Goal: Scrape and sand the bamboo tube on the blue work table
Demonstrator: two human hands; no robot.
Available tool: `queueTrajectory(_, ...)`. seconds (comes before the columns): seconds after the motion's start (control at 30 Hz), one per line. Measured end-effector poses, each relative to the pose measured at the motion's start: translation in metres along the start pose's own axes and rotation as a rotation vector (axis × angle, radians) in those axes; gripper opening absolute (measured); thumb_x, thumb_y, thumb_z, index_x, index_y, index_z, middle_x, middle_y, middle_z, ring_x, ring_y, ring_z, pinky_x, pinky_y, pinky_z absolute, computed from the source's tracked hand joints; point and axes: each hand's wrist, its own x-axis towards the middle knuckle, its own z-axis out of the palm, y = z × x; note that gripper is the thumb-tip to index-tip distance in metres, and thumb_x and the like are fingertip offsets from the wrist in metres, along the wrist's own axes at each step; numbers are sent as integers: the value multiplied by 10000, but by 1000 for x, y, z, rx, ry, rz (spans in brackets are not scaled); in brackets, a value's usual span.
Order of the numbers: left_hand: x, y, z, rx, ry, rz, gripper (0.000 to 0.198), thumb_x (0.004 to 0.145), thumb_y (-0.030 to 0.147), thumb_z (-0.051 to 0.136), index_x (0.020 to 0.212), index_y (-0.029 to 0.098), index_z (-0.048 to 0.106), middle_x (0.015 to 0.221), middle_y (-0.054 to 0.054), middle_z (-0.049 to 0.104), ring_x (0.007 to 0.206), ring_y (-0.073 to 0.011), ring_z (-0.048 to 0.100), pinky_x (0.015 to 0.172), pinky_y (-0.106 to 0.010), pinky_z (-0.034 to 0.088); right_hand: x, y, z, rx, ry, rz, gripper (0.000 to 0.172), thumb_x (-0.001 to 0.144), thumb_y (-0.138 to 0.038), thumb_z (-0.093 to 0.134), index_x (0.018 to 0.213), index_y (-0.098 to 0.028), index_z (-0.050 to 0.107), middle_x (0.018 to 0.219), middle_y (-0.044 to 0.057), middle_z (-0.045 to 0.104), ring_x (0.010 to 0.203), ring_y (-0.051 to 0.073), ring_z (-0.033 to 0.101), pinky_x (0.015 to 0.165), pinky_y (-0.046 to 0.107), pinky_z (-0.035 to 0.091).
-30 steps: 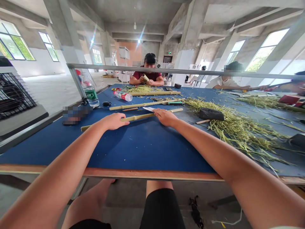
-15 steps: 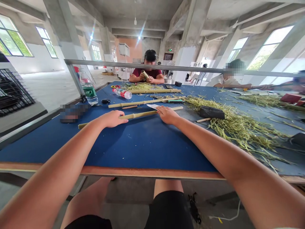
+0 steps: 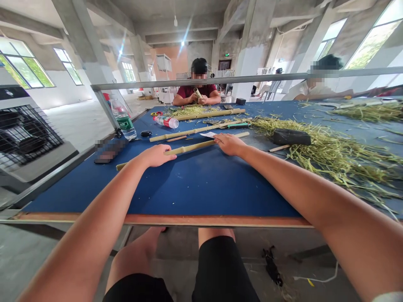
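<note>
A long bamboo strip [image 3: 197,147] lies slantwise in front of me on the blue table. My left hand [image 3: 161,155] is closed around its left part, the thumb along the near side. Farther right, my right hand [image 3: 228,144] presses a white piece of paper or cloth [image 3: 208,134] against the strip, with its fingers closed over it. Beyond it rest a second bamboo strip [image 3: 179,134], a thin brown stick [image 3: 176,139] and a tool with a green handle [image 3: 238,125].
Bamboo shavings [image 3: 333,155] spread over the right side around a black block [image 3: 291,137]. Two bottles, one upright [image 3: 126,125] and one lying [image 3: 166,121], are at the left. A person across the table [image 3: 197,93] holds a bamboo piece; another sits at the right.
The whole view has shifted, with the table's things appearing farther right. Both hands keep their places on the bamboo strip. The person opposite has tilted the bamboo piece more upright.
</note>
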Motion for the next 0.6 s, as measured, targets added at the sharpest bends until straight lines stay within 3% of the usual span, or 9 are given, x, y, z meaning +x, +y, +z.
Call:
queueTrajectory(0.27, 3, -5, 1, -31, -15, -4, 594, 774, 753, 550, 1049, 242, 677, 936, -64, 740, 759, -229, 640, 629, -299, 365, -2, -4, 0, -7, 0, -8, 514, 1070, -350, 319, 1486, -141, 538, 1524, 124, 544, 1432, 273, 473, 1214, 432, 316)
queueTrajectory(0.47, 3, -5, 2, -32, 2, -17, 569, 773, 752, 550, 994, 243, 680, 868, -50, 720, 723, -222, 625, 610, -295, 351, -2, -16, 0, 7, -1, -94, 503, 1082, -368, 305, 1498, -190, 525, 1536, 85, 538, 1444, 255, 460, 1218, 414, 313)
queueTrajectory(0.6, 4, -6, 3, -23, 19, -8, 604, 792, 789, 510, 1025, 253, 667, 849, -45, 715, 720, -222, 626, 597, -293, 340, -1, -6, -4, 7, -16, -15, 484, 1088, -370, 296, 1466, -207, 551, 1490, 85, 586, 1390, 257, 520, 1173, 403, 367)
